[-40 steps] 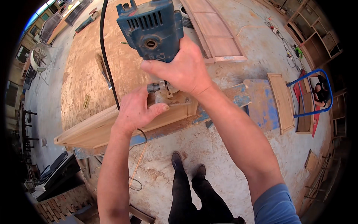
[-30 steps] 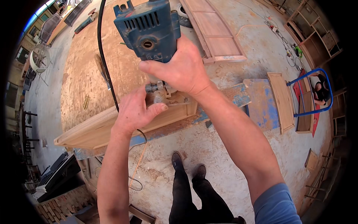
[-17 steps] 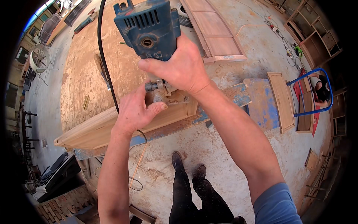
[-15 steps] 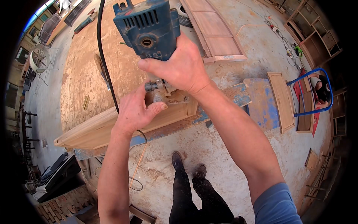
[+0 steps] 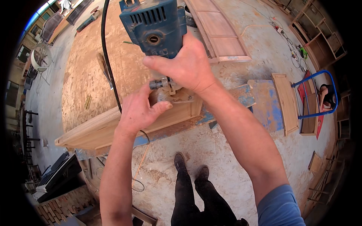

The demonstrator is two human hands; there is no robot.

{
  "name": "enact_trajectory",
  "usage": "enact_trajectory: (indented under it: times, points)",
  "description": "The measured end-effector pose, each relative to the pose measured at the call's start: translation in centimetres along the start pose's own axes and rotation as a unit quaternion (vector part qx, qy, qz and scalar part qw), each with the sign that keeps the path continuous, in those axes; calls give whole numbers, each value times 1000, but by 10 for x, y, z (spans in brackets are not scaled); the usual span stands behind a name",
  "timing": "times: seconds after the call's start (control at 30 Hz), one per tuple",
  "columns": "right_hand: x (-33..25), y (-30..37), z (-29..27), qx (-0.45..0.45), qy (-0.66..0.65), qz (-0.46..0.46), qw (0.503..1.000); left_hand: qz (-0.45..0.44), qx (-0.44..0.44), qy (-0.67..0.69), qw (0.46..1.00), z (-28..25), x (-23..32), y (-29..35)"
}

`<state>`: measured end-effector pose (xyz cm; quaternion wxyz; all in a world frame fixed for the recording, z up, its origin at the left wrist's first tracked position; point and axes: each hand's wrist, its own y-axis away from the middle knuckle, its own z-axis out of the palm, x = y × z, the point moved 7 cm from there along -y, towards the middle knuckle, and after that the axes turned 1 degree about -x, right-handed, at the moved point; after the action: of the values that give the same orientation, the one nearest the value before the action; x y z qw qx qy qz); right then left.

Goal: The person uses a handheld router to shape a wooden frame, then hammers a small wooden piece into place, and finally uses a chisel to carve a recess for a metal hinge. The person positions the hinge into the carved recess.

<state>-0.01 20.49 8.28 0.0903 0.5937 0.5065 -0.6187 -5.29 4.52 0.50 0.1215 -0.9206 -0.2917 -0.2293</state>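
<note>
A blue electric router (image 5: 154, 28) stands upright on the top edge of a wooden panel (image 5: 166, 120), its upper end cut off by the frame. My right hand (image 5: 184, 64) wraps round the lower motor housing, thumb across the front. Lower down, my left hand (image 5: 139, 111) is closed about the dusty router base (image 5: 175, 96), thumb on the near side and fingers on the far side, partly hidden. It also lies against the panel's edge. Router bit and cut are out of sight. A black power cord (image 5: 105, 56) runs down beside my left hand.
Behind the panel spreads a dusty wooden worktop (image 5: 90, 67) with a chisel-like tool (image 5: 103, 69) on it. A framed panel (image 5: 217, 30) lies beyond. At right, a person crouches (image 5: 328, 96) near a blue-handled cart (image 5: 333, 86). An orange cord (image 5: 141, 165) trails by my feet.
The router and both hands have shifted slightly right along the panel's edge. My grip looks the same. The crouching person at the right has changed posture.
</note>
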Motion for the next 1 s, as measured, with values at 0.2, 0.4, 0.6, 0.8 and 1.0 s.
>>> enact_trajectory:
  times: [0.2, 0.4, 0.6, 0.8, 1.0]
  points:
    - [-1, 0, -3, -1, 7, 18, 1000, -16, -16, 2, 1000, 0, 2, -2]
    - [-2, 1, -8, 3, 10, 26, 1000, -21, -11, -3, 1000, 0, 3, -3]
    - [-2, 4, -3, -12, -2, 18, 1000, -22, -41, -20, 999, 1, 1, -2]
    - [-6, 9, -2, -21, -6, 23, 1000, -14, -76, 9, 997, -1, 1, -3]
    - [-8, 10, 3, -29, -18, 16, 999, -6, -92, 21, 996, 0, 0, -2]
